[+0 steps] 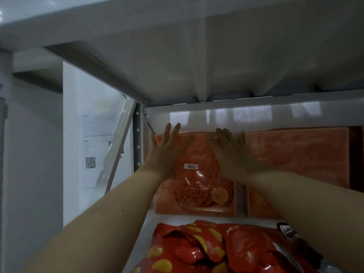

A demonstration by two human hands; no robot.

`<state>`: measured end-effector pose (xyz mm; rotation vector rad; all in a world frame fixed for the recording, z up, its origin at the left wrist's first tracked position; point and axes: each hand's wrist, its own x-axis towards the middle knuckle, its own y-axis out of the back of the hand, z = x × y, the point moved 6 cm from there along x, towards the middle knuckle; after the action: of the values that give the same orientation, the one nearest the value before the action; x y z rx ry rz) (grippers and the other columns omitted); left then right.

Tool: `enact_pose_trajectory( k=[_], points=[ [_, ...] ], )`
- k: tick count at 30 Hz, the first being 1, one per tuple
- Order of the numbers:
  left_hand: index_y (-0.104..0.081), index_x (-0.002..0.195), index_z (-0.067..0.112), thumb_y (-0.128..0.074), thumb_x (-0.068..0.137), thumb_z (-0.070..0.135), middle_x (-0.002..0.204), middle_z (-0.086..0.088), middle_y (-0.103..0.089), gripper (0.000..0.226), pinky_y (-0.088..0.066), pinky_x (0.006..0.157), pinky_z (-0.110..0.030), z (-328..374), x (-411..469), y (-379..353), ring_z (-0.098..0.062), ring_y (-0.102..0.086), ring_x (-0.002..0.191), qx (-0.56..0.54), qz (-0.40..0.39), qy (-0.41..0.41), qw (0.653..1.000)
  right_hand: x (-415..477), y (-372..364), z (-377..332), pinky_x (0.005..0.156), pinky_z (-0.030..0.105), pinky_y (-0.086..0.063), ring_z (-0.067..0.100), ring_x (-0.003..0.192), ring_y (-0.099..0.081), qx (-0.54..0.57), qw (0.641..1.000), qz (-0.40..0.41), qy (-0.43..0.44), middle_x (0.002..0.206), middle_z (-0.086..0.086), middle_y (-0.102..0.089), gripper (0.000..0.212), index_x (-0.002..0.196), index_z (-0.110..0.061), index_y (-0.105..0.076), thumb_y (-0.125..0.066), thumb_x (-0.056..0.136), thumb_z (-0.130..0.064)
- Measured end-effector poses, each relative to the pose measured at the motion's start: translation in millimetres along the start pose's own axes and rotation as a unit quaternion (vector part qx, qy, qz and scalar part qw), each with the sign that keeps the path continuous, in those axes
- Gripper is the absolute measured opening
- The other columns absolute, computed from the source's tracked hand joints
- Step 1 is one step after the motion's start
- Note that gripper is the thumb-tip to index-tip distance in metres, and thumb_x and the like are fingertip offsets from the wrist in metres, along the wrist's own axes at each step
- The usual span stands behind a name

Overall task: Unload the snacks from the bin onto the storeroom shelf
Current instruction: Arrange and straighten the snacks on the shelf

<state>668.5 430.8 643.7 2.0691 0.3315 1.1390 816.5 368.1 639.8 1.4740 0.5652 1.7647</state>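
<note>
An orange snack pack (197,186) with a clear window and a small white label stands upright at the back of the white shelf (153,217). My left hand (167,148) lies flat against its upper left face, fingers straight and spread. My right hand (230,146) rests on its upper right edge, fingers extended over the top. Red snack bags with yellow shapes (197,247) lie piled in front, at the bottom of the view. The bin is not in view.
A second orange pack (295,154) stands to the right, close beside the first. The upper shelf board (197,56) hangs low overhead. A grey upright post (137,138) marks the shelf's left end, with a white wall and a paper notice (90,150) beyond.
</note>
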Motion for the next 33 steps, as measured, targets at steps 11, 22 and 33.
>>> enact_pose_trajectory(
  k=[11, 22, 33],
  points=[
    [0.027, 0.145, 0.037, -0.082, 0.071, 0.049, 0.161, -0.014, 0.010, 0.133, -0.012, 0.114, -0.071, -6.6, 20.3, -30.7, -0.041, 0.006, 0.149, 0.020, 0.041, -0.013, 0.999, 12.9, -19.8, -0.7, 0.119, 0.053, -0.019, 0.042, 0.150, 0.005, 0.015, 0.999, 0.036, -0.008, 0.162, 0.021, 0.004, 0.127, 0.157, -0.016, 0.009, -0.084, 0.070, -0.008],
    [0.022, 0.152, 0.033, -0.073, 0.078, 0.054, 0.161, -0.008, 0.026, 0.122, -0.001, 0.117, -0.066, -8.8, 2.3, -29.1, -0.034, 0.023, 0.147, 0.011, 0.039, -0.044, 0.998, -4.7, -28.4, -1.6, 0.121, 0.049, -0.007, 0.036, 0.144, 0.032, 0.036, 0.999, 0.021, 0.004, 0.157, 0.014, 0.035, 0.122, 0.155, -0.018, 0.018, -0.078, 0.081, -0.013],
    [-0.020, 0.154, 0.036, -0.063, 0.088, 0.049, 0.165, 0.004, -0.009, 0.079, -0.010, 0.123, -0.053, -3.0, -27.7, -3.7, -0.021, 0.000, 0.153, -0.014, 0.021, -0.089, 0.996, -53.5, 9.7, -18.4, 0.116, 0.038, -0.030, 0.026, 0.147, -0.026, 0.104, 0.988, -0.117, 0.007, 0.163, 0.003, -0.023, 0.098, 0.158, -0.029, -0.008, -0.074, 0.087, -0.039]
  ],
)
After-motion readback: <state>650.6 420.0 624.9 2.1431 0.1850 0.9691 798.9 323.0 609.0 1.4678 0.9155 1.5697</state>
